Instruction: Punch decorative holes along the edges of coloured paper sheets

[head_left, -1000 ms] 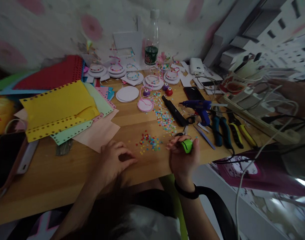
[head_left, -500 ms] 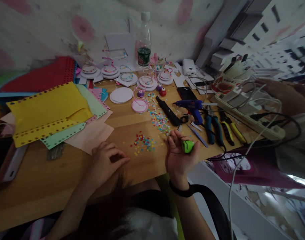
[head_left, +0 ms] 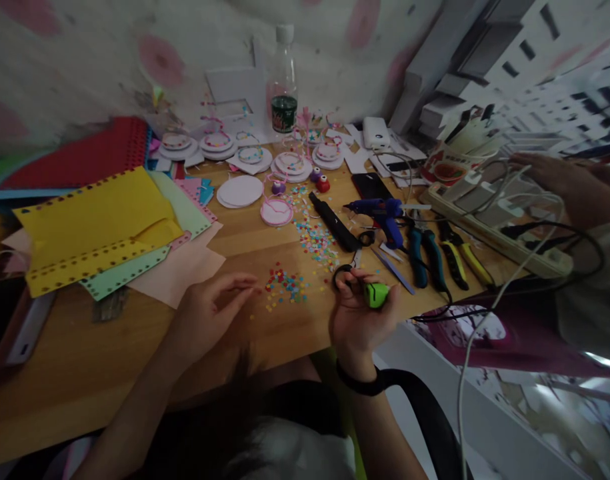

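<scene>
Near edge of the worktop (head_left: pixel 75 387): two bare hands at work, a small heap of coloured paper dots (head_left: pixel 287 287) between them. Right hand (head_left: pixel 362 320) lies palm up by the near edge, its fingers curled round a green punch (head_left: pixel 377 295) (a punch by its look). Left hand (head_left: pixel 202 317) hovers just left of the dots, thumb and fingertips close together; cannot tell whether a dot is pinched there.

State of the work, judged from how things lie: well under way. Yellow sheet (head_left: pixel 99 227), towards the left end, carries rows of holes along its borders, its middle unpunched. Pale green sheet (head_left: pixel 185 210) beneath it is holed along the visible rim; so is the right side of the red sheet (head_left: pixel 79 153) at the back left corner. Pale pink paper (head_left: pixel 157 277) shows no holes. A longer scatter of dots (head_left: pixel 319 241) runs from mid-worktop towards the back edge.

Along the back edge, several white discs bear beaded loops (head_left: pixel 291 163); two overlapping plain discs (head_left: pixel 239 191) in front look undecorated, so some remain bare. One pink-rimmed disc (head_left: pixel 277 212) lies beside them. Glue gun (head_left: pixel 385 212) and pliers (head_left: pixel 425 260) rest towards the right end, apart from both hands
</scene>
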A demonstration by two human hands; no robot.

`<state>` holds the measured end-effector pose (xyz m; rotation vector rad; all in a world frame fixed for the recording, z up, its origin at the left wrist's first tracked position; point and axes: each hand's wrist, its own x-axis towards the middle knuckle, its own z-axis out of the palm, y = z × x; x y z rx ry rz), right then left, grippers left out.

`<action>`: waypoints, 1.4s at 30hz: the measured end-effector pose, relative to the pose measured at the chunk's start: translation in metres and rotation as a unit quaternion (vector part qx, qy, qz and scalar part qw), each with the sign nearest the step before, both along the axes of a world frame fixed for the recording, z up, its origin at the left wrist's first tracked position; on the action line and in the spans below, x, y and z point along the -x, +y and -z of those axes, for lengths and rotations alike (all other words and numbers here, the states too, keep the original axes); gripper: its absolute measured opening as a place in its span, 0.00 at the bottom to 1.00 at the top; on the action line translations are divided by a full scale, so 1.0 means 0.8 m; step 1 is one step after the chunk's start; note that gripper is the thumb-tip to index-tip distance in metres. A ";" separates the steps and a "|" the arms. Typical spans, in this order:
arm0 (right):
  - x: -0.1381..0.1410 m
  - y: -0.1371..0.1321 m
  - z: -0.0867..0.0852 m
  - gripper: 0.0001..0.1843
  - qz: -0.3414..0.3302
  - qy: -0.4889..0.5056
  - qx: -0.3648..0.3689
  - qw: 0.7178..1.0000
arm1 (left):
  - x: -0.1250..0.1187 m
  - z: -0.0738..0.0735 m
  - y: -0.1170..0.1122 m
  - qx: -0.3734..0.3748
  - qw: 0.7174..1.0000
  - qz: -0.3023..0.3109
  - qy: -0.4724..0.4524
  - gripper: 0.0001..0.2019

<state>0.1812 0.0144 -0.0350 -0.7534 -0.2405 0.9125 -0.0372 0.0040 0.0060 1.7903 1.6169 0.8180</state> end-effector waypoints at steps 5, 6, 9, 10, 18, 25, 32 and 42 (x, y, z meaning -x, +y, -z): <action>0.001 -0.001 -0.002 0.19 -0.006 0.002 -0.002 1.000 | 0.012 0.031 -0.017 -0.096 0.969 -0.047 0.221 0.25; 0.001 -0.001 -0.003 0.19 -0.010 0.002 -0.001 1.000 | 0.011 0.035 -0.016 -0.090 0.964 -0.065 0.242 0.27; 0.002 -0.001 -0.004 0.19 -0.015 0.004 0.000 1.000 | -0.001 0.033 -0.001 -0.108 0.968 -0.080 0.214 0.18; 0.002 -0.002 -0.004 0.19 -0.017 0.006 0.000 1.000 | -0.009 0.028 0.007 -0.124 0.973 -0.067 0.185 0.14; 0.002 0.000 -0.004 0.20 -0.021 -0.004 -0.003 1.000 | -0.081 0.011 0.058 -0.145 0.958 0.192 0.157 0.12; 0.001 -0.001 -0.002 0.19 -0.029 0.002 -0.003 1.000 | -0.074 0.019 0.037 -0.154 0.918 0.204 0.304 0.13; 0.002 0.000 -0.004 0.20 -0.035 -0.014 0.007 0.999 | -0.050 0.009 0.025 -0.224 0.932 0.144 0.248 0.11; 0.001 0.000 -0.003 0.19 -0.035 -0.012 0.001 0.999 | -0.084 0.025 0.022 -0.184 0.911 0.241 0.280 0.13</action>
